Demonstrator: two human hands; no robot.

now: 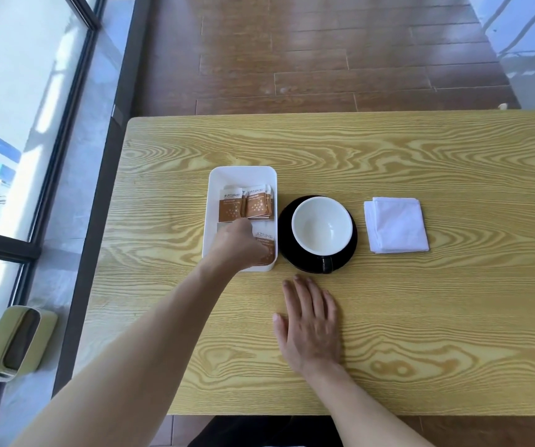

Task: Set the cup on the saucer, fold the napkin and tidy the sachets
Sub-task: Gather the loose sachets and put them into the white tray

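Yellow wood-grain table (389, 317) smooth with a soft shine, white plastic tray (243, 175) smooth, paper sachets (247, 204) brown and white, glossy cup (321, 225) white inside, shiny black saucer (287, 250), soft white folded napkin (397, 224), dark wooden floor (308, 59) a bit shiny

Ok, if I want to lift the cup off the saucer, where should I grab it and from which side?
Probably by the handle, coming from the near side. The cup stands upright on the saucer, and its dark handle points toward you, just beyond your right hand lying flat on the table. The bowl looks wide and smooth, harder to pinch.
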